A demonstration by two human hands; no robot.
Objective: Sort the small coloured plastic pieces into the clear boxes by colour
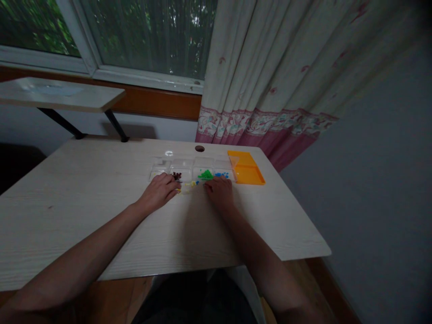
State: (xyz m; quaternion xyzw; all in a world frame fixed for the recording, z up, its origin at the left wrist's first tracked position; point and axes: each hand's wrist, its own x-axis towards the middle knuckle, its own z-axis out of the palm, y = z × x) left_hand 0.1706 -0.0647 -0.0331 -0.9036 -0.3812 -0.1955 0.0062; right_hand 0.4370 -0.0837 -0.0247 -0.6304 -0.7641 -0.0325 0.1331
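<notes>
A clear compartment box (184, 163) lies on the light wooden table (84, 202), holding dark red beads (177, 175), green beads (205, 174) and blue beads (221, 175) in separate cells. A few loose yellow and blue beads (193, 183) lie on the table just in front of it. My left hand (158, 191) rests palm down beside the dark red beads, its fingertips drawn together near the loose beads. My right hand (219, 191) lies knuckles up in front of the green and blue cells, fingers curled onto the table. Whether either hand pinches a bead is hidden.
An orange lid (246, 168) lies right of the box, near the table's right edge. A cable hole (199, 148) sits at the table's back edge. A second small table (60, 94) stands under the window at back left, and a curtain (270, 90) hangs at back right.
</notes>
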